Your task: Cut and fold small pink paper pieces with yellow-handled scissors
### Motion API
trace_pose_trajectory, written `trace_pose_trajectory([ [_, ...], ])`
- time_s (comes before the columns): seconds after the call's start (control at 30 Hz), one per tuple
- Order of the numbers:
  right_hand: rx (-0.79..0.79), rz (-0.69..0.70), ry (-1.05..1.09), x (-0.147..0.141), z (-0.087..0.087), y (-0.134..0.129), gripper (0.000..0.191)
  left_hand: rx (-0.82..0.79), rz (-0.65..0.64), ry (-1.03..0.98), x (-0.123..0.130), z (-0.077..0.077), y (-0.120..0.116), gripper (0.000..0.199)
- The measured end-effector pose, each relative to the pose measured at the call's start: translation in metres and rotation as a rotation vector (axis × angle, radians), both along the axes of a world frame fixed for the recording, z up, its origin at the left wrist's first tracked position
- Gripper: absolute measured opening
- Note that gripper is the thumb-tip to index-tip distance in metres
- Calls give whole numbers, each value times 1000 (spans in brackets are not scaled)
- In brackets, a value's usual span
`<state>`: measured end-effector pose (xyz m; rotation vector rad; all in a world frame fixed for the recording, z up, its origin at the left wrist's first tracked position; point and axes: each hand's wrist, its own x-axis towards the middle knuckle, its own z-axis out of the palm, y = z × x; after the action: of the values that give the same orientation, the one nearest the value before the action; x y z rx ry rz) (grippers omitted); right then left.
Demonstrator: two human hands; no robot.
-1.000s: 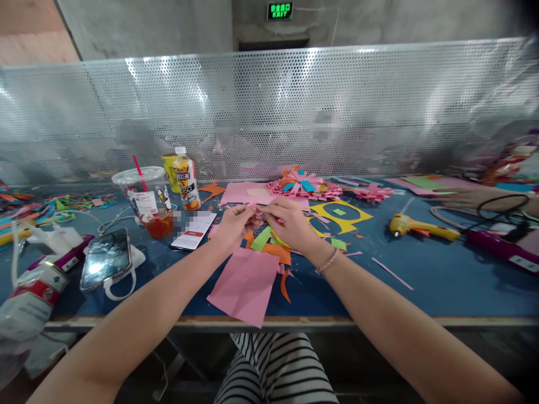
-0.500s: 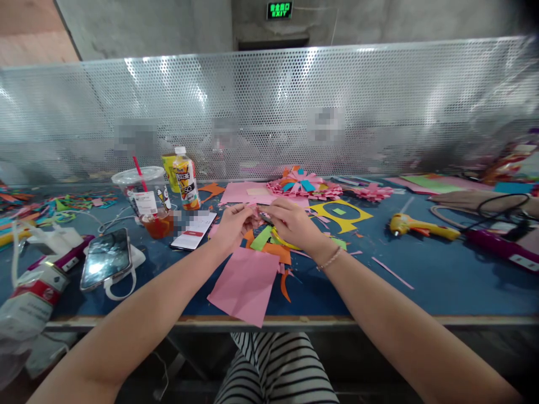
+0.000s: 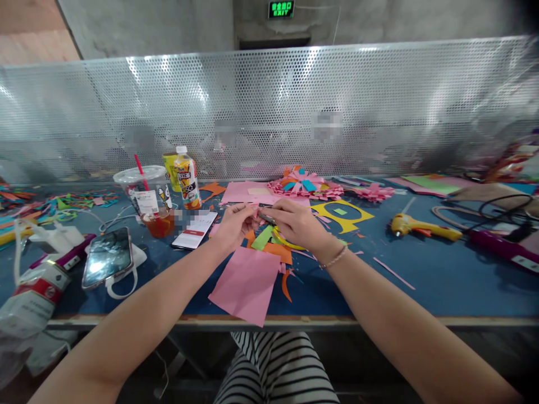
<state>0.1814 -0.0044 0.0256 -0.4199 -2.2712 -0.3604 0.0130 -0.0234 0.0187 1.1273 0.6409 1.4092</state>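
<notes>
My left hand (image 3: pixel 234 225) pinches a small piece of pink paper (image 3: pixel 255 214) between thumb and fingers. Close beside it on the right, my right hand (image 3: pixel 293 223) is closed on scissors with yellow handles (image 3: pixel 286 240), whose dark blades point left at the pink piece. Beneath the hands lie green scraps (image 3: pixel 263 238) and orange scraps (image 3: pixel 281 253). A square pink sheet (image 3: pixel 247 285) lies nearer me and reaches over the table's front edge. Beyond the hands sits a fringed pink paper flower (image 3: pixel 301 184) with blue and orange bits.
To the left are a phone (image 3: pixel 194 230), a drink cup (image 3: pixel 147 196), a bottle (image 3: pixel 187 182) and another phone (image 3: pixel 108 257). A yellow glue gun (image 3: pixel 423 227) lies right, near another person's hand (image 3: pixel 484 193). A yellow cut-out (image 3: pixel 357 216) lies between.
My right hand has shifted slightly, showing more of the dark scissor blades. The other person's hand at the right has moved a little to the right.
</notes>
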Motion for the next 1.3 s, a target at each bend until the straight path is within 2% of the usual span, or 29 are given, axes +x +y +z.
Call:
trace_pose_trajectory([
  [0.17,118,-87,-78,4,2,-1,35,62,56,111,-2,-2,2,20],
  [0.27,113,-89,-65,3,2,0,33,80,101,137,-2,-2,4,19],
  [0.5,-184,31,247,-8,-1,1,22,40,96,112,-1,-1,3,10],
  [0.67,-480,50,300,-13,-1,0,15,51,94,137,0,-1,2,9],
  [0.83,-727,75,266,-17,-1,-5,24,79,55,226,0,-5,4,9],
  [1.0,-755,74,227,-19,-1,-7,31,184,-7,367,-2,-9,5,10],
  [1.13,-720,61,223,-18,0,-6,31,230,42,518,-2,-7,4,7],
  [1.3,-723,41,210,-17,2,-7,30,215,19,498,-1,-6,3,7],
])
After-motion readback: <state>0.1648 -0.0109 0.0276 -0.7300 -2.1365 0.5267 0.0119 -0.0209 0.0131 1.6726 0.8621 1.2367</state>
